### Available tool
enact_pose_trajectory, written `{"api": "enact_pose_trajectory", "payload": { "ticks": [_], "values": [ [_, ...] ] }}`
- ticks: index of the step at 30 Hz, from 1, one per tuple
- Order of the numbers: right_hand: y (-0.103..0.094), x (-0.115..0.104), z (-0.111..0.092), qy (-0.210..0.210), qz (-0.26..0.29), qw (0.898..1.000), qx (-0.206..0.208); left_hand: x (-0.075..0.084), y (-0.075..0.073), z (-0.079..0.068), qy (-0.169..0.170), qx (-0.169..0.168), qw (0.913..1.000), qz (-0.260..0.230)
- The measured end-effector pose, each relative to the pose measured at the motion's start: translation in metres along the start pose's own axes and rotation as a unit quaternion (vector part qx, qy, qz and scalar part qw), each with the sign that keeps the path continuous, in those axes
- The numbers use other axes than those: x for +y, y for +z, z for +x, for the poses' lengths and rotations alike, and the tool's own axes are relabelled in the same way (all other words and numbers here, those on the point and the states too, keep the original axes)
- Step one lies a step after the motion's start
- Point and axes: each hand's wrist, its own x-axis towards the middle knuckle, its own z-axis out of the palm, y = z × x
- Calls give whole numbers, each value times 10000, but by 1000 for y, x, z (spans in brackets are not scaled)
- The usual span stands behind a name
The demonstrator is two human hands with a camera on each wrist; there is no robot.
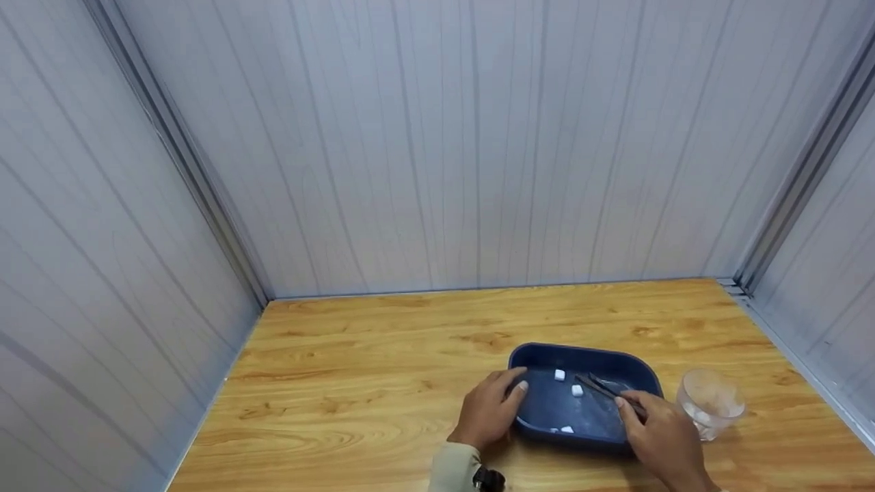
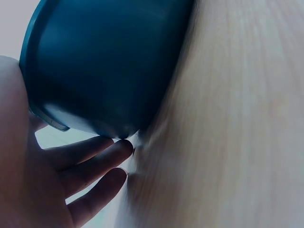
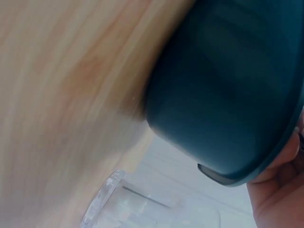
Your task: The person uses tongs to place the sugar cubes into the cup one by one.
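Note:
A dark blue tray (image 1: 547,417) with a raised rim sits on the table. My left hand (image 1: 487,408) holds its left side, thumb over the rim; in the left wrist view the fingers (image 2: 97,161) lie along the outer wall. With my right hand (image 1: 660,427) I grip dark tweezers (image 1: 605,388) above the tray, their two tips apart. Beside those tips lies a white cube (image 1: 577,390). Another white cube (image 1: 560,375) is farther back, and a white piece (image 1: 567,430) lies by the near wall. The right wrist view shows mostly the tray's outer wall (image 3: 223,104).
A clear cup (image 1: 711,403) stands right of the tray, close to my right hand, with something whitish low inside it. Wood-grain table (image 1: 355,383) extends to the left. Pale panel walls (image 1: 437,150) enclose the back and both sides.

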Motion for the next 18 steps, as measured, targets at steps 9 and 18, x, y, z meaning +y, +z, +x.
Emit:
{"api": "enact_pose_trajectory", "payload": {
  "ticks": [9,18],
  "values": [
    [8,0,-5,-216,-76,9997,39,-2,2,-5,-25,-63,10000,5],
    [7,1,-3,10,-290,9991,-313,0,2,0,116,24,9999,3]
  ]
}}
